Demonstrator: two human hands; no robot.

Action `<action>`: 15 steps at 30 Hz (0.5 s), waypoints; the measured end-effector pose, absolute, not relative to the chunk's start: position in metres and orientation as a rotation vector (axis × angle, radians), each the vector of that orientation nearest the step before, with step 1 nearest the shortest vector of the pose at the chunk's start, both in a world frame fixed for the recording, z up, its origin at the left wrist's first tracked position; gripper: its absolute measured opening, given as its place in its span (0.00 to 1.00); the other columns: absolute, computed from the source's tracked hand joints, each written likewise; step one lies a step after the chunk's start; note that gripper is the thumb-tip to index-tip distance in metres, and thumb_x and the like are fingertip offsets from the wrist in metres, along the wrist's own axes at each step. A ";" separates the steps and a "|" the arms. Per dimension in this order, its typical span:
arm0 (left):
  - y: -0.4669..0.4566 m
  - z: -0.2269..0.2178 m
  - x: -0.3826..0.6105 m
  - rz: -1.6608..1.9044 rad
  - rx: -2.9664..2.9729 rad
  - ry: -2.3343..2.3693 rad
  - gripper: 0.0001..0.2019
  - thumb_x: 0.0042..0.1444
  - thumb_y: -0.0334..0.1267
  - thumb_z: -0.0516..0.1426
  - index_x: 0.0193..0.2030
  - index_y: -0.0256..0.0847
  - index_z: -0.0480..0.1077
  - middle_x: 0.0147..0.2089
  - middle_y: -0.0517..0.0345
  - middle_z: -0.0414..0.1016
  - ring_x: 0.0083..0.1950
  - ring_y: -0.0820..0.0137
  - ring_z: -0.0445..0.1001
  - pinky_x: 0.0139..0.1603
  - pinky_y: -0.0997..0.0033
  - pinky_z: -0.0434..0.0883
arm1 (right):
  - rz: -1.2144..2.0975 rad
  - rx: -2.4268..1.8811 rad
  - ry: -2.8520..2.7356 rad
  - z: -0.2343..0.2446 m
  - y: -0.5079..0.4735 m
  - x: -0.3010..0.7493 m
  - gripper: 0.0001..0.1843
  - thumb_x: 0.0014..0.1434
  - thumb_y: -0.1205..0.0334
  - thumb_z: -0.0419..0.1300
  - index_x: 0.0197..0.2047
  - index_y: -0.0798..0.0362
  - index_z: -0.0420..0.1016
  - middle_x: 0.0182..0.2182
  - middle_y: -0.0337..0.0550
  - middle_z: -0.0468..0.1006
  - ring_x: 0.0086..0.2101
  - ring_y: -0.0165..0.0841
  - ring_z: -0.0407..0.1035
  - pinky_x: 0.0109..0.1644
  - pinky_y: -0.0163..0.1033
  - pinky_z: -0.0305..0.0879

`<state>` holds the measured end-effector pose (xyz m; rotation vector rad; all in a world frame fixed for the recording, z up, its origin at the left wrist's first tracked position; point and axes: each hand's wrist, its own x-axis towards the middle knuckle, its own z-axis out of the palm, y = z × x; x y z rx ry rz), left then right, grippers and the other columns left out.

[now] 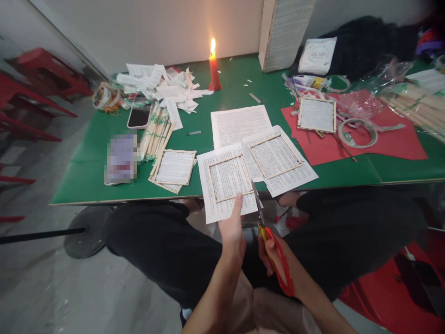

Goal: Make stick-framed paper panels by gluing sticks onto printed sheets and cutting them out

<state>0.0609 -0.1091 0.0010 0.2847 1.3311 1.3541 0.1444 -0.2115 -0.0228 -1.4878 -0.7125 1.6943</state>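
Note:
My left hand (232, 227) grips the lower edge of a printed paper sheet (212, 208), thumb on top, its other fingers hidden beneath. A square frame of thin wooden sticks (225, 162) lies on that sheet. In my right hand (274, 257) are scissors (283, 273) with red and yellow handles. Their blades (257, 199) stand at the sheet's right edge, beside the stick frame's lower right corner. To the right, a second printed sheet (295, 178) carries another stick frame (276, 157). Behind both lies a larger printed sheet (239, 123).
A lit red candle (214, 74) stands at the back of the green table (139, 190). Finished-looking stick frames (174, 167), stick bundles (156, 132), a phone (138, 117) and paper scraps (174, 88) lie left. Red paper (313, 153) and a tape roll (358, 133) lie right.

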 end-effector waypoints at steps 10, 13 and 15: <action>-0.125 0.003 0.053 1.148 0.364 1.190 0.31 0.52 0.43 0.69 0.62 0.43 0.67 0.66 0.45 0.69 0.67 0.53 0.67 0.67 0.52 0.64 | 1.766 -1.548 -0.563 -0.014 -0.206 0.138 0.34 0.52 0.23 0.54 0.30 0.49 0.62 0.15 0.27 0.56 0.15 0.24 0.52 0.17 0.30 0.52; -0.151 -0.001 0.042 0.872 0.513 0.994 0.38 0.43 0.47 0.73 0.59 0.38 0.67 0.62 0.38 0.71 0.67 0.49 0.66 0.69 0.50 0.61 | 1.698 -1.524 -0.665 -0.010 -0.200 0.139 0.34 0.51 0.23 0.55 0.27 0.50 0.63 0.18 0.31 0.61 0.17 0.26 0.56 0.19 0.32 0.56; -0.167 -0.003 0.037 0.772 0.600 0.947 0.48 0.36 0.45 0.75 0.64 0.41 0.61 0.65 0.38 0.66 0.68 0.50 0.64 0.69 0.51 0.60 | 1.626 -1.508 -0.773 -0.008 -0.197 0.141 0.32 0.55 0.27 0.55 0.27 0.51 0.65 0.20 0.34 0.65 0.20 0.28 0.59 0.24 0.34 0.60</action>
